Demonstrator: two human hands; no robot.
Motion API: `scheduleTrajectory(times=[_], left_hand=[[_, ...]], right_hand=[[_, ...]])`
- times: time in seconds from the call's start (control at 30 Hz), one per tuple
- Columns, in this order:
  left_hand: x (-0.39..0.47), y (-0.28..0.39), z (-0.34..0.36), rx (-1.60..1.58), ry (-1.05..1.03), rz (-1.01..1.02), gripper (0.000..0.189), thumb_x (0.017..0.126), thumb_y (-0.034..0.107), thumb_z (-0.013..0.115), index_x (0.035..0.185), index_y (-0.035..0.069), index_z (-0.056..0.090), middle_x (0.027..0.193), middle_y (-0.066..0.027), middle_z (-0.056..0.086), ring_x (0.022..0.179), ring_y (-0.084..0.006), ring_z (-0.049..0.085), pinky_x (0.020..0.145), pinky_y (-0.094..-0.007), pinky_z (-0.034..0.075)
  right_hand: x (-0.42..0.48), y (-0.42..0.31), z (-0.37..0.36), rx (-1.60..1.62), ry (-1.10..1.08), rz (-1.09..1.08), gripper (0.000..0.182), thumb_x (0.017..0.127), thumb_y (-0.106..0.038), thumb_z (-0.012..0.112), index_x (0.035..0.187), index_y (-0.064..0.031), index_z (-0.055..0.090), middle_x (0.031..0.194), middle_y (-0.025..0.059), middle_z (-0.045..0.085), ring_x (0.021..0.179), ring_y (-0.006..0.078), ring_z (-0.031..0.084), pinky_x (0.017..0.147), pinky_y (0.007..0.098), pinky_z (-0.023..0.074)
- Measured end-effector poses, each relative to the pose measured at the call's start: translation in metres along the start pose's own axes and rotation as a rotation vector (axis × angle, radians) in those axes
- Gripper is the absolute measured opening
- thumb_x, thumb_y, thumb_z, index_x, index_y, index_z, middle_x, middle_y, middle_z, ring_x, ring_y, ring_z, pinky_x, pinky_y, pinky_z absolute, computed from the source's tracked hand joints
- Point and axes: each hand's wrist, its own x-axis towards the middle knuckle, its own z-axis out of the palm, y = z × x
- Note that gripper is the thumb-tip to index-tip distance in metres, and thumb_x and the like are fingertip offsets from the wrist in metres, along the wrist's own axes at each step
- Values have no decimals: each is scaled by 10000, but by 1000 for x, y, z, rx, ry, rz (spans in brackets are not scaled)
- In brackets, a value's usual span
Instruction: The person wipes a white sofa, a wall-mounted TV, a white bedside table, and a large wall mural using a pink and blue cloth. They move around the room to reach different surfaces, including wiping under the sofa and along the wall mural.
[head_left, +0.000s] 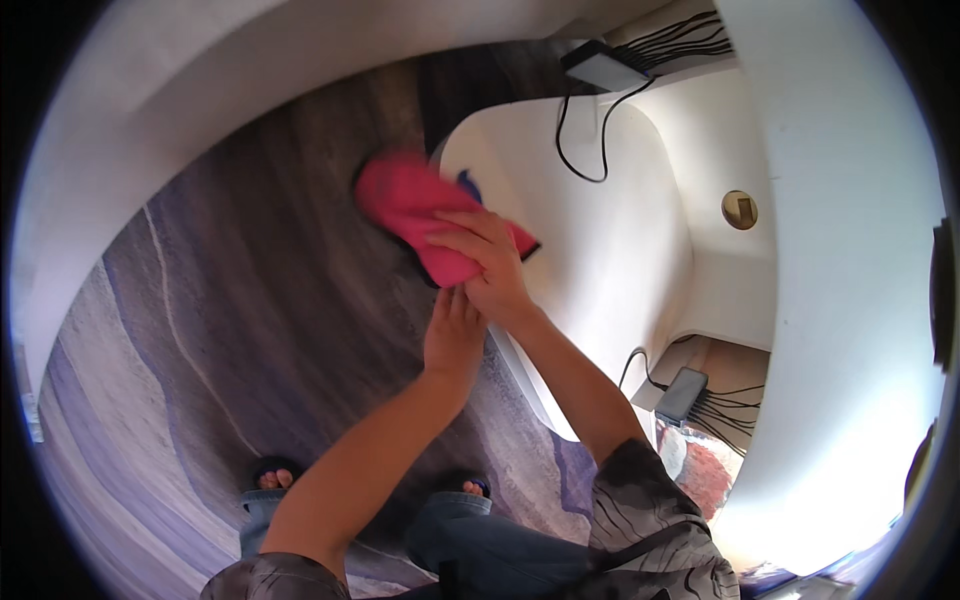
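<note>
A pink cloth (420, 210) with a dark border is held out in front of me, its far end blurred. My right hand (491, 262) grips it, fingers spread across its upper face and thumb hidden. Just below, my left hand (455, 330) reaches to the cloth's near edge. Its fingertips go out of sight at the cloth and the right hand, so its hold cannot be made out. A small dark blue patch (469, 184) shows beside the cloth, against a white, smoothly curved furniture base (585, 225).
Black cables run from a dark box (606, 66) at the top and a grey box (681, 396) at the lower right. A round brass-coloured fitting (739, 210) sits in the white wall. White curved panels (832, 225) flank the patterned grey-purple floor (300, 300). My sandalled feet (276, 476) stand below.
</note>
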Motion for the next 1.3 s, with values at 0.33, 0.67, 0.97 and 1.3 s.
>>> scheduleTrajectory(times=[0.33,0.67,0.97,1.3], left_hand=[[-47,0,-19,-73,282,-28,578,880,224,465,1401,0,352,1497,-206,235,1418,-356,136,1139,-522,89],[-89,20,-25,-107,246,177,528,880,227,460,1351,-9,428,1457,-216,313,1391,-362,207,1118,-531,161],[-148,3,-19,118,132,319,508,887,256,446,1331,10,467,1457,-196,328,1396,-347,192,1122,-527,141],[-171,-39,-71,400,-26,566,451,863,254,480,1235,12,563,1346,-197,476,1338,-382,302,1101,-553,156]], right_hand=[[4,111,-45,-553,411,394,595,641,96,439,1176,-105,607,1226,149,531,1114,370,461,982,439,373],[74,18,53,-67,66,-76,456,613,70,514,1014,-92,657,1179,157,555,1130,371,482,971,451,383],[25,-10,-38,-295,613,123,591,624,159,452,1117,-107,640,1158,135,575,1093,347,501,956,399,401],[-84,-59,25,-13,-43,-87,561,557,-3,621,1099,-149,610,1188,110,554,1145,343,479,905,458,413]])
